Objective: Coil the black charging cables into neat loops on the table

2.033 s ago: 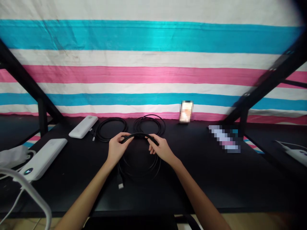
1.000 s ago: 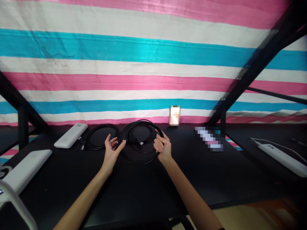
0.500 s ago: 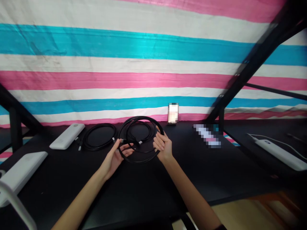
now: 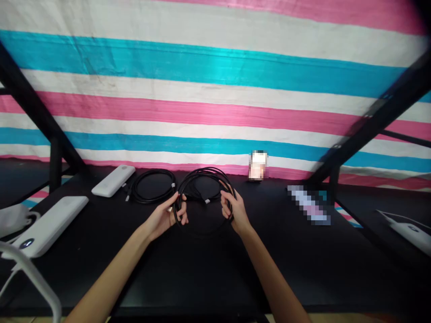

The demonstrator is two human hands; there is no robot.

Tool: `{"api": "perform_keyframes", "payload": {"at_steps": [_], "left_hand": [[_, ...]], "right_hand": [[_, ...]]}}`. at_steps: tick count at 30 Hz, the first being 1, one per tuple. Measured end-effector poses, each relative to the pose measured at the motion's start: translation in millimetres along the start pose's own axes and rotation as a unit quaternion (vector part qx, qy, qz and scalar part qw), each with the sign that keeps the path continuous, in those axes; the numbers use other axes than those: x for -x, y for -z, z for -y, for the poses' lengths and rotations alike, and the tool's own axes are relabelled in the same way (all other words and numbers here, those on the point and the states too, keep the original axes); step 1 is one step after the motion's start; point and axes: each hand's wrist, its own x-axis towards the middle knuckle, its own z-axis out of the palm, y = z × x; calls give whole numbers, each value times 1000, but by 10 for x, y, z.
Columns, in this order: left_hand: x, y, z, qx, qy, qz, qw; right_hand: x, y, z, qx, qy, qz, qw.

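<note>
A coiled black cable (image 4: 204,176) is held upright over the black table (image 4: 208,264) between both hands. My left hand (image 4: 167,216) grips the coil's left side with fingers curled round it. My right hand (image 4: 235,210) grips the right side the same way. A silver plug end (image 4: 207,201) hangs inside the loop. A second coiled black cable (image 4: 154,185) lies flat on the table just left of the held one.
Two white power banks lie at the left, one far (image 4: 113,180) and one near (image 4: 50,225). A white curved bar (image 4: 37,280) crosses the lower left corner. A blurred small object (image 4: 257,165) and a blurred strip (image 4: 309,204) sit at the back right. Black frame posts (image 4: 55,167) flank the table.
The hands lifted the coil off the table and turned it upright. My left hand, open a second ago, has closed on the coil's left side. The view swung back to the left.
</note>
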Motion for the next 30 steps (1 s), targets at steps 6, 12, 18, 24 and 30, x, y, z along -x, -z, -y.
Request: {"api": "perform_keyframes", "payload": {"at_steps": [6,12,18,24,30], "left_hand": [[30,74,-19,2,73,83,994],[93,106,-83,-22,111,134,985],[139,128,-88,-56,153,187,969],[50,169,-11,-59,129,163,976],[-33,126,10,-84,68,68,992]], "right_hand": [[-26,16,-65,148,41,-25,988],[-34,19,-47,124,-30,18,992],[15,-9,-59,125,-82,134,980],[33,-34,-79,142,-75,149,976],[17,-34,-46,130,-125,121,976]]}}
